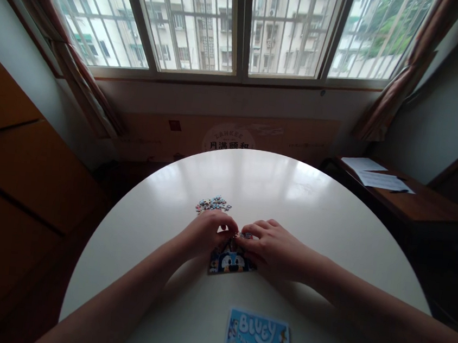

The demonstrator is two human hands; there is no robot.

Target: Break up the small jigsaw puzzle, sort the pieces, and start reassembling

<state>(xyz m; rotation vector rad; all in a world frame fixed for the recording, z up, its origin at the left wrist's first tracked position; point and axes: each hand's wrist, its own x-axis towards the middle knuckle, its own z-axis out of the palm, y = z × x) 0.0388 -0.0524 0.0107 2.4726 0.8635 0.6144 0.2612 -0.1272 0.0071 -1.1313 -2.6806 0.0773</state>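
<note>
A partly joined jigsaw puzzle (230,264) lies flat on the white table, with a blue cartoon dog face along its near side. Over its far left part is my left hand (211,229), thumb and forefinger pinched together; whatever is between those fingertips is too small to make out. My right hand (272,245) covers the far right part of the puzzle. Its thumb and fingers close around small colourful puzzle pieces (245,235) at the far edge. Both sets of fingertips nearly touch and hide much of the picture. Just beyond my left hand is a pile of loose puzzle pieces (212,204).
A blue "Bluey" picture sheet or cover (259,341) lies at the near side of the round white table (147,206). Paper sheets (383,180) and a pen rest on a brown desk (433,206) to the right. A large cardboard box (298,138) stands below the barred window.
</note>
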